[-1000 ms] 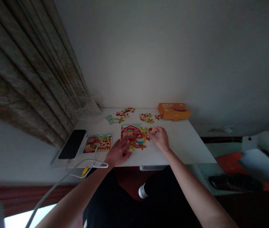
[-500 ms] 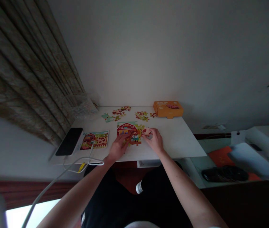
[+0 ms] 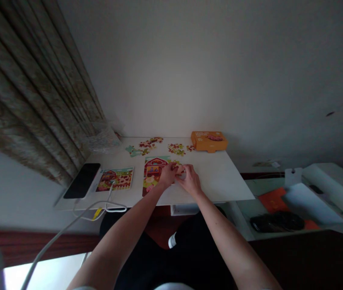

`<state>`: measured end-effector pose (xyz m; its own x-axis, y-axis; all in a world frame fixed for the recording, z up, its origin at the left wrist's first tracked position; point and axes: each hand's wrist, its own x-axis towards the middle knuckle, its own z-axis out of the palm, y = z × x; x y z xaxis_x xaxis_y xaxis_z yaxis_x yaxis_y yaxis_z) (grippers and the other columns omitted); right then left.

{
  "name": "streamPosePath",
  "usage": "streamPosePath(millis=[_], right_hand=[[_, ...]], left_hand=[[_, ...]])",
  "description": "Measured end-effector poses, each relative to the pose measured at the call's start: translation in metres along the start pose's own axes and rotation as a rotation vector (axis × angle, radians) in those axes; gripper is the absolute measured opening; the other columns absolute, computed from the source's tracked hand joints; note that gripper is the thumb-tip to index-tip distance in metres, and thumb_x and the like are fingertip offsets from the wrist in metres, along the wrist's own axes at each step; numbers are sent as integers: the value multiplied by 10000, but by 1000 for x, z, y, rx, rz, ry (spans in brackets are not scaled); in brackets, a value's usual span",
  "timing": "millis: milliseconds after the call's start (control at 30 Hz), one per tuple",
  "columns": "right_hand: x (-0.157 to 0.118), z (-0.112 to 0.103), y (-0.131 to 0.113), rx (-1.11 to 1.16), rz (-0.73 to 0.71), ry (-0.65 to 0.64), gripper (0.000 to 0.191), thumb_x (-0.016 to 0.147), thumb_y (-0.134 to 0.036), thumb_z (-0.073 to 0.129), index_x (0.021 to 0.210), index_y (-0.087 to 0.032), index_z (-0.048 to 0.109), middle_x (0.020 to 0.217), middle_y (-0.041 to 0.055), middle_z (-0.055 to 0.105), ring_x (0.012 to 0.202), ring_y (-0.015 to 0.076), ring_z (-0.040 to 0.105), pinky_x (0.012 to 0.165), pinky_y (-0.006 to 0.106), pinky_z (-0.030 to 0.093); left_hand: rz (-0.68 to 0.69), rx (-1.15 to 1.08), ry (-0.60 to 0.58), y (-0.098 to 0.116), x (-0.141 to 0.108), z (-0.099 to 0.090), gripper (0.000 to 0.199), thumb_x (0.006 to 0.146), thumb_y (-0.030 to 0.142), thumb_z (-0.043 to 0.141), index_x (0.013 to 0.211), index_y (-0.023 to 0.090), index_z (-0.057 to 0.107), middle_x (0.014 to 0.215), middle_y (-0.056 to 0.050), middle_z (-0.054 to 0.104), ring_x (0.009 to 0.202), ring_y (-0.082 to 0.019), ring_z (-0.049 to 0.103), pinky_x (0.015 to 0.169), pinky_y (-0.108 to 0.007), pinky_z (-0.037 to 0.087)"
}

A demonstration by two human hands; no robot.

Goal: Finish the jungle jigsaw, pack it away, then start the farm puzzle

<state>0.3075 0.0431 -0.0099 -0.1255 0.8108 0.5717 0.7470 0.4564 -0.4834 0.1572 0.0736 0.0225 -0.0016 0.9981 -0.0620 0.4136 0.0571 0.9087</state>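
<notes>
A partly joined farm jigsaw (image 3: 152, 170) with a red barn lies on the white table. My right hand (image 3: 191, 181) is closed at the jigsaw's right side, its thumb and fingers pinching a pale jigsaw piece with reddish patches (image 3: 180, 170). Reaching in from the other side, my left hand (image 3: 168, 175) covers the jigsaw's right part, fingers bent against the same piece; some of its fingertips are hidden. To the left lies a picture card (image 3: 115, 179) with a matching barn and cow scene.
Loose jigsaw pieces (image 3: 176, 149) and more pieces (image 3: 150, 142) lie along the back. An orange box (image 3: 209, 141) stands back right. A phone (image 3: 82, 181), a white cable (image 3: 115, 204) and a clear plastic bag (image 3: 103, 139) are at the left. A lower glass shelf (image 3: 250, 185) holds items at right.
My left hand has slid right, off the jigsaw's lower middle, to meet my right hand at the piece. The jigsaw's lower left now shows. The whole view has shifted slightly.
</notes>
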Motion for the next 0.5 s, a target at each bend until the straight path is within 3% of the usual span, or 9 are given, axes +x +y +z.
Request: streamPosePath(millis=[200, 367, 500], right_hand=[[4, -4, -6, -2, -23, -94, 588, 929, -374, 695, 1464, -247, 487, 1318, 140, 632, 1233, 304, 626, 986, 463, 584], [4, -5, -6, -2, -11, -144, 541, 944, -368, 685, 1451, -279, 519, 1248, 117, 671, 1149, 297, 665, 960, 461, 586], [3, -5, -4, -10, -26, -136, 542, 926, -416, 712, 1420, -264, 549, 1217, 122, 675, 1120, 300, 669, 946, 455, 582]], left_hand=[[108, 38, 5, -5, 7, -13, 250, 890, 106, 622, 1087, 189, 752, 1123, -101, 781, 1065, -240, 727, 1021, -399, 557], [213, 97, -15, -10, 8, -21, 241, 875, 124, 627, 1050, 204, 770, 1049, -90, 794, 975, -243, 738, 972, -414, 588], [214, 110, -17, -10, 5, -21, 243, 878, 140, 631, 1074, 185, 768, 1054, -91, 793, 981, -240, 737, 966, -406, 588]])
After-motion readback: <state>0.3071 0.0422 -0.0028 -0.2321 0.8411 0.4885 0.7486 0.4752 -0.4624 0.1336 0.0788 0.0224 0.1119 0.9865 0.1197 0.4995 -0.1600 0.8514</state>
